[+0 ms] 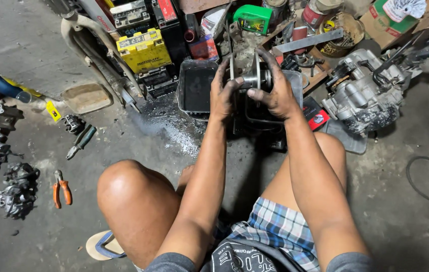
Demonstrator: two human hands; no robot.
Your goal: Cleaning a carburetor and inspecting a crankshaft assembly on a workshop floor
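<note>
Left hand [223, 93] and right hand [275, 88] are extended forward, forearms nearly parallel, between the raised knees. A metal shaft assembly [252, 78] is gripped from both sides: left fingers are closed around its left end, right fingers are curled over the disc on its right end. The assembly is held in the air above a black tray [193, 85] on the oily floor. Its long axis lies roughly horizontal, left to right, discs standing on edge. An engine block [363, 93] sits to the right, orange pliers [62, 189] well to the left.
</note>
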